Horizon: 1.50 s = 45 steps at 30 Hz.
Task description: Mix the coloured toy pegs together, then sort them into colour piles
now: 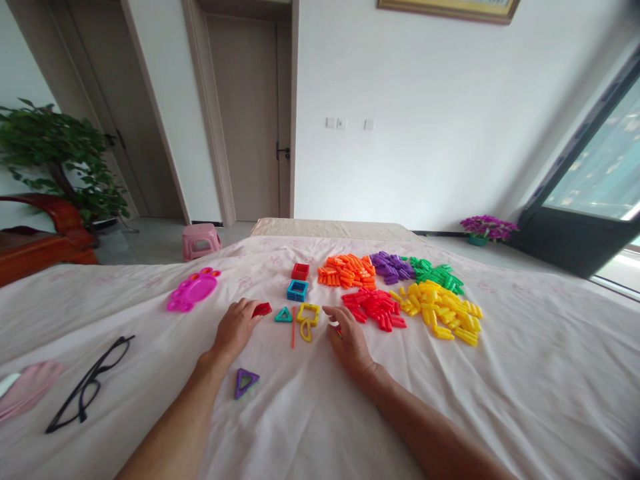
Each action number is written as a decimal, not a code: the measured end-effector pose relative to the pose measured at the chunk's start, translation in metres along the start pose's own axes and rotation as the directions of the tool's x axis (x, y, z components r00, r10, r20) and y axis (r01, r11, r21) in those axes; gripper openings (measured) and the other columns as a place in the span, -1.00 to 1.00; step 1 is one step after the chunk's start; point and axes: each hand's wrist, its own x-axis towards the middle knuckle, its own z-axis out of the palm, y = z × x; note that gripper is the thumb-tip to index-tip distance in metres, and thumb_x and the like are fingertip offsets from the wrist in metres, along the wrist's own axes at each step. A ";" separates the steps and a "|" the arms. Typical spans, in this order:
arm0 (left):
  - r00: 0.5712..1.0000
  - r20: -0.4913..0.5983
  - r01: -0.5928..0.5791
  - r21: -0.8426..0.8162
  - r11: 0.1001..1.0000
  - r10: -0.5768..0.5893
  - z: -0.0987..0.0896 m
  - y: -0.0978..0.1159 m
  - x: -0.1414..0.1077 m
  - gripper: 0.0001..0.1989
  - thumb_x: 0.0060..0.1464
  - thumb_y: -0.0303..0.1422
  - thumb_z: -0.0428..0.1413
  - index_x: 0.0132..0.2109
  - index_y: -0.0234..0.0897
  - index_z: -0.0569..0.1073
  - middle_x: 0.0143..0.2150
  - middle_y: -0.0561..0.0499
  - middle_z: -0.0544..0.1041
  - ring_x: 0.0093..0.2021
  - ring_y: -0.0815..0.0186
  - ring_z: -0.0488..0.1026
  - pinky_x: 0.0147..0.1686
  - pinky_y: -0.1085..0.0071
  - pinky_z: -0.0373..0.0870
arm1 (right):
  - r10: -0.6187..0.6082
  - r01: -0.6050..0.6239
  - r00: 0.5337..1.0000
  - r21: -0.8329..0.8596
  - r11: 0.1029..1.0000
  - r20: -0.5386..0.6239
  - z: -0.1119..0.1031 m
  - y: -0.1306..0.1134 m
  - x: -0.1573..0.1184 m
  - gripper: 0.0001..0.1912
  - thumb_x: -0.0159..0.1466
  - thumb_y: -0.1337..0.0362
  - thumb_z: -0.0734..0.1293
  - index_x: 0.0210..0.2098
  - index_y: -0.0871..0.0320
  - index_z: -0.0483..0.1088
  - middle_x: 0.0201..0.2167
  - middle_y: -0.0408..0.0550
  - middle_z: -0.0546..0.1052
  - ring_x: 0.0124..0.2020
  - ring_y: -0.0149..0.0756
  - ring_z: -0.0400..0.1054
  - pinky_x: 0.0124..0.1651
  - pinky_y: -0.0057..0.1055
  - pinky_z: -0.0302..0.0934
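Observation:
My left hand (237, 328) is closed on a red magnetic tile (262, 309), its outline partly covered by the fingers. Left of the red sticks, my right hand (350, 337) is curled, index finger reaching toward a yellow square tile (309, 315). A small reddish bit shows inside that hand, too hidden to name. A yellow half-round tile (306, 331) touches the square's lower side. Between the hands lie a teal triangle tile (283, 315) and a thin orange stick (293, 328). Blue square tiles (297, 290) and red square tiles (301, 271) are stacked farther back. A purple triangle tile (247, 383) lies nearer.
Piles of orange (347, 272), purple (393, 267), green (437, 275), red (376, 308) and yellow pieces (443, 312) spread at the right. A pink paw-shaped tray (196, 291), black glasses (90, 385) and a pink cloth item (35, 387) lie left on the wrinkled tablecloth (310, 413).

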 end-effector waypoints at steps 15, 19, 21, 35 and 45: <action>0.999 -0.045 0.004 -0.199 0.980 -0.013 0.009 -0.016 0.004 -0.70 0.12 -0.35 0.10 0.02 -0.14 0.46 -0.03 -0.02 0.51 -0.01 0.21 0.40 0.04 0.28 0.32 | 0.051 0.058 0.949 -0.334 0.941 0.310 0.013 -0.011 0.041 -0.55 0.21 0.35 0.32 0.10 0.12 0.38 0.02 0.03 0.50 0.04 -0.15 0.32 0.11 -0.26 0.14; 0.997 -0.043 0.050 -0.254 0.966 -0.063 0.010 -0.018 0.005 -0.63 0.11 -0.24 0.11 0.06 -0.22 0.44 0.03 -0.09 0.50 0.02 0.19 0.41 0.08 0.26 0.32 | 0.064 0.005 0.961 -0.248 0.969 0.270 0.001 -0.005 0.044 -0.54 0.19 0.39 0.29 0.10 0.13 0.38 0.01 0.05 0.50 -0.02 -0.21 0.37 0.01 -0.34 0.21; 0.995 -0.040 0.079 -0.284 0.956 -0.094 0.010 -0.019 0.006 -0.56 0.10 -0.14 0.10 0.09 -0.23 0.42 0.05 -0.11 0.49 0.04 0.16 0.41 0.08 0.23 0.33 | 0.121 -0.031 0.940 -0.274 0.961 0.320 -0.015 -0.005 0.048 -0.66 0.21 0.35 0.28 -0.02 0.13 0.47 -0.09 0.02 0.53 -0.14 -0.25 0.42 -0.11 -0.40 0.23; 0.992 -0.031 0.102 -0.375 0.921 -0.122 0.002 -0.013 0.005 -0.62 0.19 -0.15 -0.10 -0.05 -0.22 0.50 -0.03 -0.05 0.53 0.02 0.21 0.42 0.09 0.25 0.31 | 0.267 0.060 0.795 -0.507 0.860 0.545 -0.045 -0.006 0.046 -0.83 0.04 0.34 0.36 -0.34 0.13 0.52 -0.37 -0.04 0.57 -0.37 -0.24 0.43 -0.48 -0.47 -0.02; 0.991 -0.025 0.112 -0.376 0.920 -0.131 0.004 -0.014 0.006 -0.63 0.18 -0.17 -0.08 -0.04 -0.21 0.50 -0.02 -0.05 0.52 0.03 0.20 0.42 0.09 0.25 0.31 | 0.176 -0.002 0.913 -0.425 0.905 0.369 -0.039 0.003 0.055 -0.83 0.19 0.36 0.31 -0.26 0.10 0.52 -0.28 -0.07 0.56 -0.30 -0.31 0.41 -0.35 -0.48 0.09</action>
